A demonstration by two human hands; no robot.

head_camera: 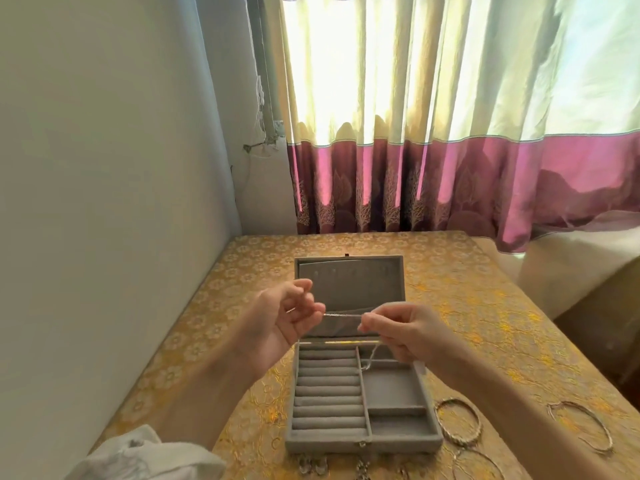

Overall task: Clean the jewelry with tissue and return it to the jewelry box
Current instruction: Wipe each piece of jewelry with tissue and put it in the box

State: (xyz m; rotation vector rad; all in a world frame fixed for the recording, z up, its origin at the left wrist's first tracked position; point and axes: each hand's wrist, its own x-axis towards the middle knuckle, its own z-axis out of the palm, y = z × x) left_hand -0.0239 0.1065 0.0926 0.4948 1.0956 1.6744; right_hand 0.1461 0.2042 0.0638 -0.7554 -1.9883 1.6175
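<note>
A thin silver chain [343, 316] is held taut between both hands at frame centre, above the open jewelry box [360, 386]. The left hand [287, 320] is raised palm-up, fingers [313, 306] pinched closed on the chain's left end. The right hand [403, 332] is closed as well, fingers [369, 323] pinched on the chain further along; the loose remainder hangs down from it, its lower end dangling over the box's upper right compartment (contact with the lining cannot be told).

The box is grey, velvet-lined, and sits on the counter [485, 306], which is covered with a gold floral cloth. Its lid [349, 282] is laid back toward the curtain [450, 133]. Ring rolls fill the left side of the tray; the right side is divided into open compartments.

Lower right of the frame: two silver bangles [457, 422] [581, 427] lie on the cloth, well apart from each other, the nearer one just beside the box's right wall. Small jewelry pieces [311, 467] are seen at the bottom edge in front of the box, too blurred to identify. A crumpled white tissue or cloth [145, 455] is at lower left (which one cannot be told).
</note>
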